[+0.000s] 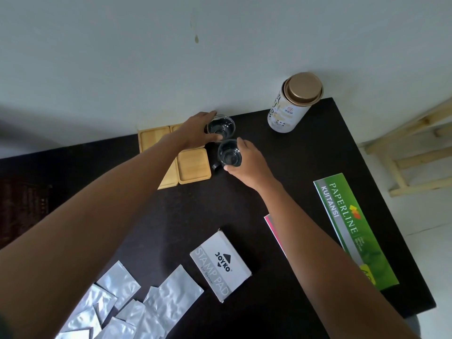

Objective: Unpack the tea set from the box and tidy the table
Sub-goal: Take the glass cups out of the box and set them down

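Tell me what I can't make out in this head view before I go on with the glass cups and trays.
- Far wooden tray, head view: mostly hidden by the left hand.
- Small black object: partly behind the near glass cup held by the right hand; too small to identify.
- Pink item: covered by the right forearm.
- Foil sachets: cut off by the bottom edge.
- Tin print: too small to read.

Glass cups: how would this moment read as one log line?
left hand: grip on far glass cup | right hand: grip on near glass cup | wooden trays: bare, beside cups
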